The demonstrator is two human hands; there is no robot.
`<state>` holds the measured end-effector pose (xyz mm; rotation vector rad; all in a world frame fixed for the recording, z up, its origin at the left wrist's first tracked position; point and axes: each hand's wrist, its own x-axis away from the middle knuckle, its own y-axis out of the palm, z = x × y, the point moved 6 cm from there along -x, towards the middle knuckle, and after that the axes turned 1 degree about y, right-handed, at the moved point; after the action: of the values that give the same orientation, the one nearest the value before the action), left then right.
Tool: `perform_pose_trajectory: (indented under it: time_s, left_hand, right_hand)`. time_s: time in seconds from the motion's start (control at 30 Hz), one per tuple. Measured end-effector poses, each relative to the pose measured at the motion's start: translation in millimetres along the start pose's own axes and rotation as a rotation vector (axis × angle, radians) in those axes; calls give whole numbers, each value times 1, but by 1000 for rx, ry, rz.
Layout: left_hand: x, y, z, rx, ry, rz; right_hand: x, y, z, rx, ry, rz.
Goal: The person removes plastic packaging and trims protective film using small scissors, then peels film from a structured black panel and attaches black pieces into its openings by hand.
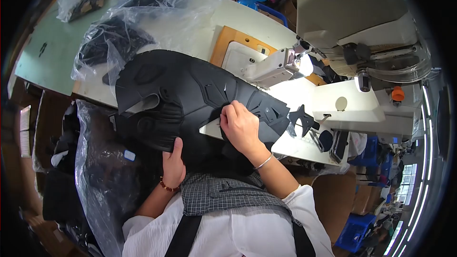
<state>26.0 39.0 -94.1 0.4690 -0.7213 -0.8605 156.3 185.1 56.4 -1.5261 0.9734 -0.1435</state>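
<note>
Head view: blk moulded panel (pixel 193 88), big & floppy-looking, lies partly on the white table (pixel 231 16) w/ its near part hanging over the edge toward the person's lap. Far edge runs just beside the sewing machine head (pixel 273 69); can't tell if they touch.

Handling: prob. light for its size, bendy but w/ some body, like rubbery sheet or faux leather. Raised ribs & padded shapes prob. stiffer than the flat bits btwn. Smooth face may slide a little; not fragile, tho thin corners & cut slots could crease or stretch if yanked. Best hold: flat margins, one hand each side of the open notch, w/ the wt of the overhang supported.

R hand (pixel 241 128): fingers curled & closed in a pinch at the notch edge, apparently on the panel; exact contact pt hidden by the knuckles. Wrist abt straight, forearm angling up & inward from the lower R.

L hand (pixel 174 166): thumb up along the panel's ribbed lower part, fingers out of sight underneath, so prob. a loose clamp; how firm, can't tell. Elbow bent, forearm low, close to the body.
</note>
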Motion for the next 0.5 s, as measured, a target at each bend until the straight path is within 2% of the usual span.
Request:
perform_pose_trajectory:
  time_s: [0.1, 0.17, 0.2, 0.3, 0.43, 0.5]
  left_hand:
    - [3, 12, 8, 30, 112, -37]
    - [-2, -2, -4, 23, 42, -27]
    - [-3, -3, -5, 18, 7, -25]
    - [0, 6, 3, 30, 118, -19]
    - [1, 9, 6, 25, 128, -6]
    - [2, 11, 7, 44, 125, -7]
  right_hand:
    - [0, -9, -13, -143, -57, -58]
    - [1, -11, -20, -259, -34, -70]
    - [1, -9, -16, -298, 50, -47]
    - [-2, 0, -19, -250, 78, -43]
    - [-6, 10, -25, -60, -12, -47]
    - [-7, 11, -29, -106, -58, -135]
